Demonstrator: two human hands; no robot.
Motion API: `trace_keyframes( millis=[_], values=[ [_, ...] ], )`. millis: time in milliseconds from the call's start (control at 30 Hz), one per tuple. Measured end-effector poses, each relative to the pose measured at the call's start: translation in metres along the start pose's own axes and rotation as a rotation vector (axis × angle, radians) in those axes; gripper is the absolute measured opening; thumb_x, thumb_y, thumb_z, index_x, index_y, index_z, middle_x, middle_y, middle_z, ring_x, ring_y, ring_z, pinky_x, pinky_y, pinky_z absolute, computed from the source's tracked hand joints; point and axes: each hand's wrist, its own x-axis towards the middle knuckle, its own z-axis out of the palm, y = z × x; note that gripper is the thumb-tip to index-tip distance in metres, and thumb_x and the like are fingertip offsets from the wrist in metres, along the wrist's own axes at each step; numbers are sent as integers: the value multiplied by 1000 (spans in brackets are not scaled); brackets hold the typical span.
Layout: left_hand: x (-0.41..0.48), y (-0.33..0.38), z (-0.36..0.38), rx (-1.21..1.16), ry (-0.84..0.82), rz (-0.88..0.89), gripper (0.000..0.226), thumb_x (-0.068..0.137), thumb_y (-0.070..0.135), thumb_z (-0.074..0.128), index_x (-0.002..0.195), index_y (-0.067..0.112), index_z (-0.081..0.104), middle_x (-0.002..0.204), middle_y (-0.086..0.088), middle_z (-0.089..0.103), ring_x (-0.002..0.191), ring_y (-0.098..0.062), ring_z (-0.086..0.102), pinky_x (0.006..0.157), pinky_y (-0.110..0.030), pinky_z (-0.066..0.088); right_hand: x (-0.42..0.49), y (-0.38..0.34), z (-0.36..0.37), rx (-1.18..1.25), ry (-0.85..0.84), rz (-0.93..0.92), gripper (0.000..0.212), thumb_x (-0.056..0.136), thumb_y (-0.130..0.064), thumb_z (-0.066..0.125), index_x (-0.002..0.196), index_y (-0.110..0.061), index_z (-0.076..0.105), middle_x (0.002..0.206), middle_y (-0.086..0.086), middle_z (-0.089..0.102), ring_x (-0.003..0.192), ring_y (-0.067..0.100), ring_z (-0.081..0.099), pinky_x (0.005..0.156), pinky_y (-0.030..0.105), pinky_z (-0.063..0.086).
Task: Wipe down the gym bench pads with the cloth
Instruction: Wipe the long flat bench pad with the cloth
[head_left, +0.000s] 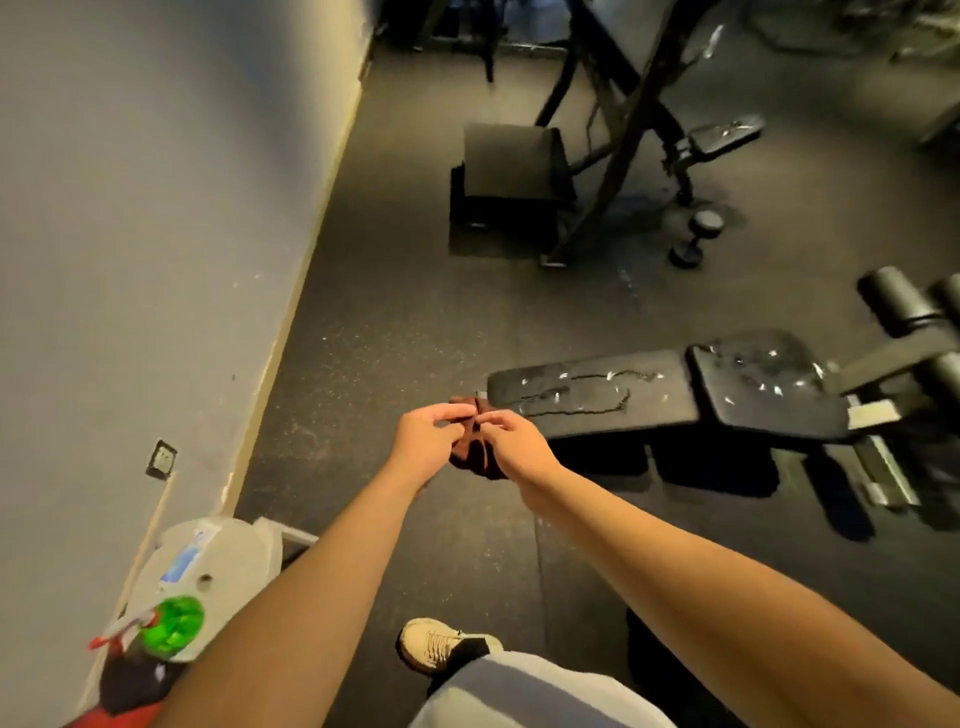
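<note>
Hands (470, 439) around bunched dark-red cloth (474, 456)

No words or numbers showing clearly enough for reading. Small blue-and-white label (183, 560) sitting on white plastic thing (228, 551) by wall at lower left, its letters blurring into smudge. Black bench pads and other gym gear showing no readable names or signs.

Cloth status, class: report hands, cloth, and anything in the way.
Left hand and right hand both pinch the dark red cloth. Held before the bench pad, not yet wiping. Nothing seen in the way.
</note>
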Motion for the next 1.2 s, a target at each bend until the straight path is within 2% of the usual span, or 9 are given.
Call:
trace_keyframes(
  millis=[100,200,333,467,567,667,733,1000,1200],
  values=[
    [-36,21,72,43,-149,97,38,89,-10,56,113,13,75,106,-4,73,80,-9,63,66,-7,47,-47,39,-68,39,191,-39,29,93,-10,54,119,-12,67,119,13,63,90,11,64,59,7,47],
    [-74,42,138,33,-278,163,41,87,-12,55,114,13,74,113,-7,74,92,-10,67,74,-9,51,-104,74,-128,86,313,-69,39,95,-8,55,134,-13,57,131,7,59,113,12,58,79,10,46],
    [-129,67,214,46,-512,255,41,90,-14,50,114,11,72,95,-1,73,65,-2,69,54,-15,54,-174,111,-193,180,435,-10,50,102,-10,49,150,-18,39,144,6,48,120,8,44,90,21,37],
    [-171,70,280,96,-762,302,46,88,-7,51,109,25,77,102,-10,76,88,-30,74,73,-47,62,-242,140,-228,393,638,23,55,105,-14,46,155,-28,29,152,4,40,135,22,44,98,32,44],
    [-214,70,317,135,-882,335,45,93,-4,51,107,32,74,109,-2,75,101,-18,71,86,-39,59,-289,162,-240,515,739,35,53,105,-16,46,153,-34,32,151,5,42,134,25,47,96,39,53],
    [-258,69,349,127,-977,353,41,96,-3,52,108,31,71,110,1,73,105,-14,68,90,-32,56,-331,186,-255,546,844,46,42,105,-15,47,144,-29,44,139,4,53,113,14,57,71,21,52],
    [-284,66,371,122,-1033,371,36,97,-1,53,111,27,71,109,0,73,105,-15,69,87,-29,56,-359,203,-267,561,913,57,37,104,-15,49,140,-24,48,132,3,58,108,12,59,68,19,50],
    [-402,50,474,110,-1249,369,38,101,17,58,139,16,53,124,-3,65,111,-13,66,81,-24,57,-469,290,-345,542,1191,72,27,102,-21,53,128,-28,57,126,2,59,114,19,59,82,31,57],
    [-527,19,596,206,-1306,373,26,105,23,51,129,20,60,113,-2,70,95,-10,71,72,-22,57,-575,381,-426,530,1353,83,23,102,-19,52,122,-29,60,121,-3,57,114,19,57,93,40,56]
  ],
)
